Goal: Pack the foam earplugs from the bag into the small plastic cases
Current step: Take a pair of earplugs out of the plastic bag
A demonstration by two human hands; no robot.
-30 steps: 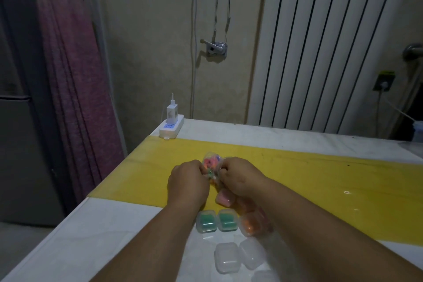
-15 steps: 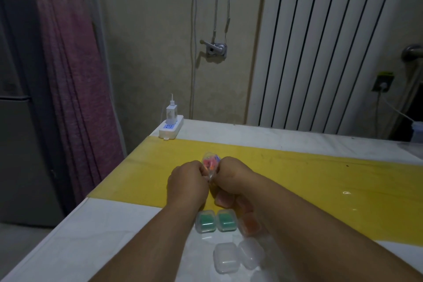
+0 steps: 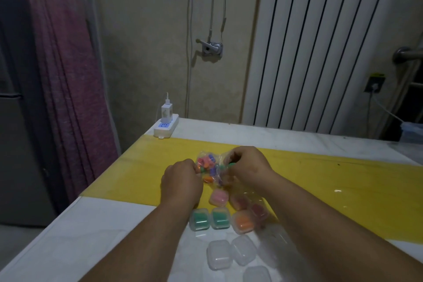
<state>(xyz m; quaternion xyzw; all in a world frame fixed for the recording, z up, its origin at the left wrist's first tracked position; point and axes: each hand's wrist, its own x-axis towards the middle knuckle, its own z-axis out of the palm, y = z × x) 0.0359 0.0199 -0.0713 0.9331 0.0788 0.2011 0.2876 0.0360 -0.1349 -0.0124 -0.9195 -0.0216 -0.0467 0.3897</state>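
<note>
Foam earplugs [image 3: 207,165] in mixed colours lay inside the clear bag [image 3: 220,167], held just above the yellow strip [image 3: 343,190] of the tabletop [image 3: 68,247]. A second before, both hands had been pressed close together over the bag and hid nearly all of it. By this moment they had drawn apart, so the bag was stretched between them and its contents showed.

The left hand [image 3: 180,181] gripped the bag's left edge with curled fingers. The right hand [image 3: 248,165] pinched the opposite side, and something green sat at its fingertips, probably an earplug, though whether it was inside the plastic or already out could not be told. The spreading looked like the bag's mouth being opened, so the next earplug was likely about to be taken.

Near the wrists sat filled cases: two green cases [image 3: 200,218], an orange case [image 3: 243,222], a pink case [image 3: 218,198] and reddish ones under crinkled plastic. Closer to the person were three empty clear cases [image 3: 218,254], so packing was judged well along but unfinished.

A white power strip [image 3: 166,126] with a charger stood at the tabletop's far corner. Behind were a white radiator [image 3: 320,41], a beige wall and, at the left, a purplish curtain [image 3: 68,75].
</note>
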